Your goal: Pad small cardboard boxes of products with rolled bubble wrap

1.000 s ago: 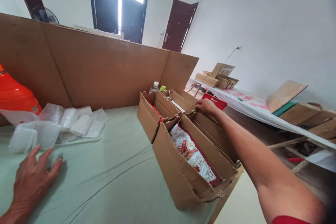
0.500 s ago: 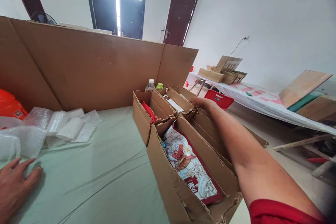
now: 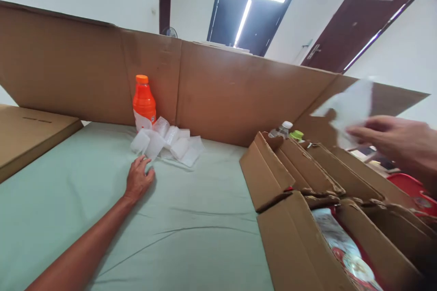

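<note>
My left hand (image 3: 138, 178) rests palm down on the green cloth (image 3: 177, 218), fingers together, its tips touching a pile of bubble wrap pieces (image 3: 169, 142). My right hand (image 3: 396, 142) is raised above the open cardboard boxes (image 3: 300, 200) at the right, pinching a blurred white sheet (image 3: 348, 108). The nearest box holds a red and white printed packet (image 3: 344, 252). An orange bottle (image 3: 144, 102) stands upright behind the bubble wrap.
A tall folded cardboard sheet (image 3: 211, 86) walls off the back of the table. A flat cardboard box (image 3: 27, 134) lies at the left. Two bottle tops (image 3: 288, 129) show behind the boxes. A red object (image 3: 409, 186) sits at the far right. Doors stand behind.
The view swung left. My right hand left the boxes and rose holding a white sheet. My left hand reached forward to the bubble wrap pile.
</note>
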